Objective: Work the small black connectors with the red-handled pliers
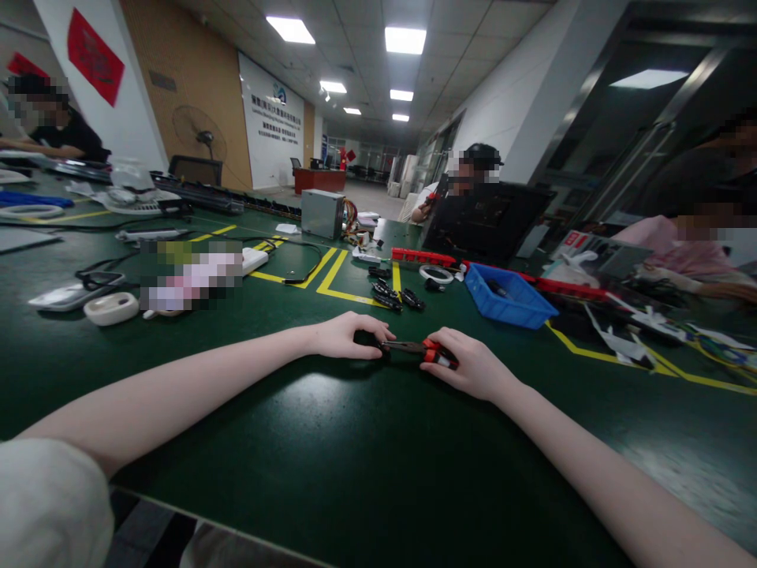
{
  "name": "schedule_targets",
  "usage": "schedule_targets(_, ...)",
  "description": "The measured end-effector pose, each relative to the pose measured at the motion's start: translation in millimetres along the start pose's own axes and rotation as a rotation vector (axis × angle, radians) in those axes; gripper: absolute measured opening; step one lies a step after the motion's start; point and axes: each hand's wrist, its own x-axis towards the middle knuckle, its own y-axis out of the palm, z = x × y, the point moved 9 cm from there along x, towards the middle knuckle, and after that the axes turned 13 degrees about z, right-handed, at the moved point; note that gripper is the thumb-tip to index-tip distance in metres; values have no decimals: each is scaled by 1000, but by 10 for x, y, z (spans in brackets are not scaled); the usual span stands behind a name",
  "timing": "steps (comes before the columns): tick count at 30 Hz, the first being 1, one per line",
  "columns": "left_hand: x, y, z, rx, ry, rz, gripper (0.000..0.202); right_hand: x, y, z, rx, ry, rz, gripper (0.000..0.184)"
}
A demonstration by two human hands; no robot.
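Observation:
My right hand (470,364) is closed around the red and black handles of a pair of pliers (408,346). The long jaws point left and reach a small black part (367,339) that my left hand (346,335) pinches between thumb and fingers. Whether the jaws grip that part is too small to tell. Both hands are just above the green table (331,426). Beyond them lie several black cable connectors (387,296) beside yellow tape lines.
A blue bin (509,296) with dark items stands right of my hands. Further back are a grey power supply box (322,214), a white cable coil (436,274) and red strips (423,257). Left lies a white device (111,308). Other people sit around the table.

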Motion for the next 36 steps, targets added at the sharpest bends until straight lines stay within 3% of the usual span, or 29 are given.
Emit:
schedule_targets(12,4,0,23,33,21,-8,19,13,-9,59,-57,16,35,30)
schedule_targets(36,14,-25,-11,83,62,-41,17,-4,-50,68,-52,34,-20,30)
